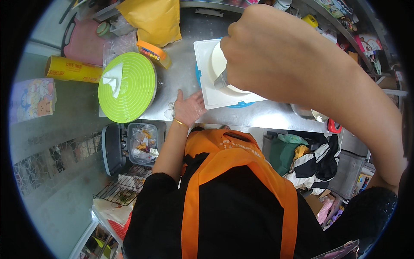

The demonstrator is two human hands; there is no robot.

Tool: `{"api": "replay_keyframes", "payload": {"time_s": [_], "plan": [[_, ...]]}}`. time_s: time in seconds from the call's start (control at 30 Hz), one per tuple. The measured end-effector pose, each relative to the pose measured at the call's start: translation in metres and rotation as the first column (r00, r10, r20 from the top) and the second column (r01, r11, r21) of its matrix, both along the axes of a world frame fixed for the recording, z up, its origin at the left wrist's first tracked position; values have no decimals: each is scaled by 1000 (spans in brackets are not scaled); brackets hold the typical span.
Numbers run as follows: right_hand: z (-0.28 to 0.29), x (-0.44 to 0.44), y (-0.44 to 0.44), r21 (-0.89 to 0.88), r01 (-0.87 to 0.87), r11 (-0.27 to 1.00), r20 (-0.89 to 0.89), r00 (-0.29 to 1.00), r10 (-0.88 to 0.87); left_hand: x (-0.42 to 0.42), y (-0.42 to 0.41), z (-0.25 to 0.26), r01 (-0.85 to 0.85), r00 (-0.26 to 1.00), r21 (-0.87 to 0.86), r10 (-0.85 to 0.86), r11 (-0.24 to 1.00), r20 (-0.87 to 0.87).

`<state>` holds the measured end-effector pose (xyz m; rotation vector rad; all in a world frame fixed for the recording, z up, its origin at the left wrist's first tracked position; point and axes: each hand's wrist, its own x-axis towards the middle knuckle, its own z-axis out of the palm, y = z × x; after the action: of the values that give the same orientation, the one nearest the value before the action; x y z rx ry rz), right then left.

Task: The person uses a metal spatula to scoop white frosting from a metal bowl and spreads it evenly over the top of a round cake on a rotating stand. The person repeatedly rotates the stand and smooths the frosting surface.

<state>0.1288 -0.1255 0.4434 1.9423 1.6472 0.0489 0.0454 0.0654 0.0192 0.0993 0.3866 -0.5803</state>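
Observation:
A round white cake sits on a square white board, which rests over a blue round base. My left hand, palm up with its fingers apart, is at the left edge of the board; its fingertips meet the rim, and whether they bear on it cannot be told. My right hand is closed above the cake, seen from its back. A metal scraper blade shows below that fist, against the cake's side; its grip is hidden in the hand. The right forearm covers much of the cake and board.
A green ribbed turntable with a crumpled white tissue stands at left. Near it lie a yellow cling film roll, an orange-lidded container and a yellow padded envelope. An open bin is below the table's edge.

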Motion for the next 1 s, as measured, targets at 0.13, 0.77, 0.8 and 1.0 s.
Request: {"api": "replay_keyframes", "payload": {"time_s": [0.13, 0.77, 0.8, 1.0], "plan": [[-2, 0, 0, 0, -2, 1000, 0, 1000, 2, 14, 5, 19, -150, 989, 49, 149, 988, 11], [1, -1, -2, -2, 4, 1000, 7, 1000, -4, 7, 5, -9, -105, 989, -183, 123, 977, 86], [0, 0, -3, -5, 13, 1000, 5, 1000, -13, 6, 1, -3, -67, 997, -116, 72, 991, 37], [0, 0, -1, -4, 0, 1000, 1, 1000, 0, 18, 22, -33, -63, 964, -327, 142, 943, 224]]}}
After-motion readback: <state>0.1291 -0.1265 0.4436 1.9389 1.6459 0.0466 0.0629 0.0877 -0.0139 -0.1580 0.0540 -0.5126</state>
